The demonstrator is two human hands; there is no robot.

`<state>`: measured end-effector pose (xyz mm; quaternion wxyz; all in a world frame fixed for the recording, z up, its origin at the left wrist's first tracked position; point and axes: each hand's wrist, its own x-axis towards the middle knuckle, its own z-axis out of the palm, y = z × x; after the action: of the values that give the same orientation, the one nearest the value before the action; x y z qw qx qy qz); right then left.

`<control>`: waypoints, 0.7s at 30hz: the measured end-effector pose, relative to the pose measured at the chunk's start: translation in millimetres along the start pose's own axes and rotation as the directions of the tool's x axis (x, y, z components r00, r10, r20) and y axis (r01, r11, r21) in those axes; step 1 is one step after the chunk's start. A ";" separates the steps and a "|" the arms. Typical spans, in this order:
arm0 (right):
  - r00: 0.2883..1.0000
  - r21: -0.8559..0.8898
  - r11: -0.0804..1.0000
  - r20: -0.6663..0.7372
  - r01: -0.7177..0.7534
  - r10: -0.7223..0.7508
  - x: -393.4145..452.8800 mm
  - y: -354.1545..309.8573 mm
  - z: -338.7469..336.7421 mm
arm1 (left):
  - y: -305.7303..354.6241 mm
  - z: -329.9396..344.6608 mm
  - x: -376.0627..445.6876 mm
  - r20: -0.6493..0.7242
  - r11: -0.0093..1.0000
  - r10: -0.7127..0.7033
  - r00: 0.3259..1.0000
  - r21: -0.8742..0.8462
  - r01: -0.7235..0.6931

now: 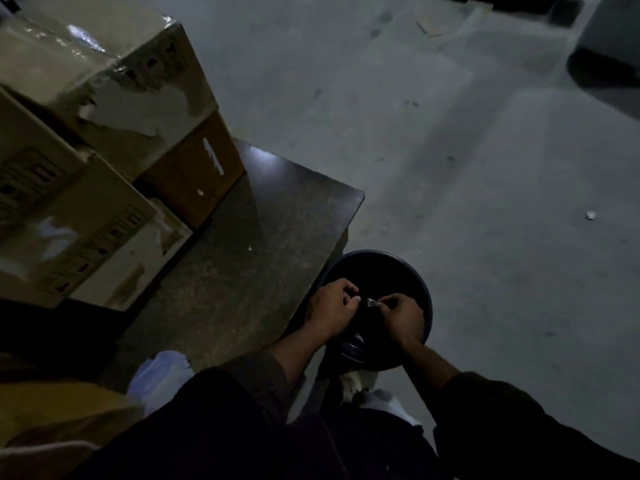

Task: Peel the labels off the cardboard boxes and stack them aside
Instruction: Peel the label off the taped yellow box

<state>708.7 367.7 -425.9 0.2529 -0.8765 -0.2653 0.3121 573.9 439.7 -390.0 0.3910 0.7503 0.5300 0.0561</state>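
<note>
Both hands met over a round dark bin: the left hand and right hand pinched a small pale label scrap between them. Stacked cardboard boxes with torn labels stood on a dark table well to the left.

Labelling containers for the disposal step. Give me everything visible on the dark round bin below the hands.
The bin is round, with a dark blue rim and a dark, unlit interior; the material looks like plastic, though the dim light leaves that unsure. It stands upright and open-topped on the grey floor, close against the corner of the dark table. Both hands, left hand and right hand, are over its mouth, pinching a small pale scrap between them. Contents cannot be made out.
</note>
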 end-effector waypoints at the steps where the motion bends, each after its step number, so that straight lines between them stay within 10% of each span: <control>1: 1.000 -0.010 1.000 0.008 0.000 0.000 1.7 0.7 0.8 | -0.3 -0.1 1.5 0.004 1.000 -0.003 1.000 0.000 0.003; 11: 0.999 0.025 1.000 0.047 0.015 -0.016 -0.9 -10.8 6.9 | -6.2 -2.2 3.7 -0.005 0.999 -0.043 0.999 -0.014 0.043; 21: 0.871 0.242 0.873 0.155 0.423 -0.466 -32.1 -95.5 23.6 | -25.0 -53.8 -27.7 -0.362 0.967 -0.194 0.911 -0.225 0.117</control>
<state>642.0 424.1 -370.5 0.3760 -0.7237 -0.4528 0.3604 516.2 448.1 -360.0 0.3565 0.6374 0.6460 0.2221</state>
